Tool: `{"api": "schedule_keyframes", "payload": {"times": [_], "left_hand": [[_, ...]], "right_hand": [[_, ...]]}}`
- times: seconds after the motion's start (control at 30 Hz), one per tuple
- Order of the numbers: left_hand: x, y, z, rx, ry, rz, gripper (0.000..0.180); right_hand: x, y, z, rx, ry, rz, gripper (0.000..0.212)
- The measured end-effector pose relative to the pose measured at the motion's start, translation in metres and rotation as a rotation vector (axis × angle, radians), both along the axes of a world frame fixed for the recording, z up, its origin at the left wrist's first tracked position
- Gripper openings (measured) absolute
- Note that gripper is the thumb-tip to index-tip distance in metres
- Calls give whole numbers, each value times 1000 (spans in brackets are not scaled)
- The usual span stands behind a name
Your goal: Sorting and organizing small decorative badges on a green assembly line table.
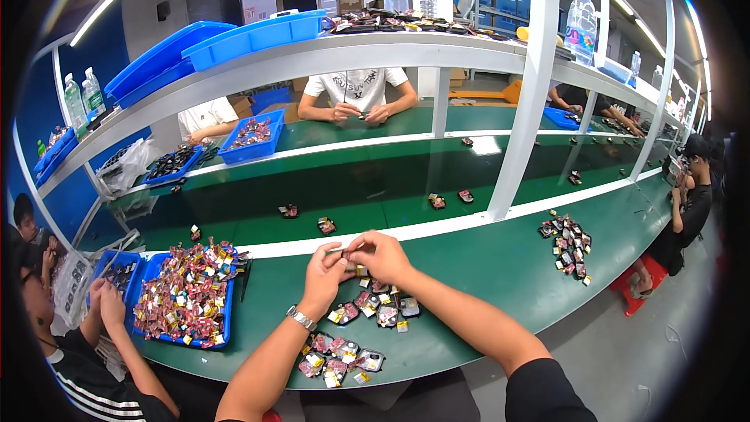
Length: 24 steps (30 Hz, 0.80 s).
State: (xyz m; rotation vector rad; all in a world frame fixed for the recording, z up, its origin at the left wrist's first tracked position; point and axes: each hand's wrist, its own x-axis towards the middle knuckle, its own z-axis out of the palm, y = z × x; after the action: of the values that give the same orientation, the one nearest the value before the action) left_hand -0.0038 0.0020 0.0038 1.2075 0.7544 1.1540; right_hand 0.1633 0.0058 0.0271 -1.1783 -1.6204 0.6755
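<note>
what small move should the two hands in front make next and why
I'd probably steady the small dark part with the left hand and ease the right hand slightly aside: both hands' fingertips meet around the part and mostly hide it, so its condition can't be checked, and similar-looking units lie close by.

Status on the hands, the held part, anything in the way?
Left hand and right hand pinching small dark part, mostly hidden by fingers. Loose assemblies close by on green bench. Nothing visibly blocking.
</note>
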Motion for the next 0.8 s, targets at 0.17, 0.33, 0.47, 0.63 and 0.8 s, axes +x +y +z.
{"api": "schedule_keyframes", "payload": {"times": [0.17, 0.33, 0.47, 0.63, 0.8], "left_hand": [[0, 5, -1, 73, -50, 6, 35], [-4, 6, -2, 45, -41, -33, 30], [-14, 5, 0, 63, -11, -8, 26], [-2, 8, 0, 43, -1, -52, 23], [-1, 9, 2, 18, -3, -58, 24]], "right_hand": [[47, 87, -14, -148, 4, -428, 17], [67, 106, -26, 25, -304, -510, 19], [102, 88, -10, 80, -701, -965, 37], [165, 82, -30, -121, -624, -1050, 44], [158, 76, -39, -23, -205, -559, 47]]}}
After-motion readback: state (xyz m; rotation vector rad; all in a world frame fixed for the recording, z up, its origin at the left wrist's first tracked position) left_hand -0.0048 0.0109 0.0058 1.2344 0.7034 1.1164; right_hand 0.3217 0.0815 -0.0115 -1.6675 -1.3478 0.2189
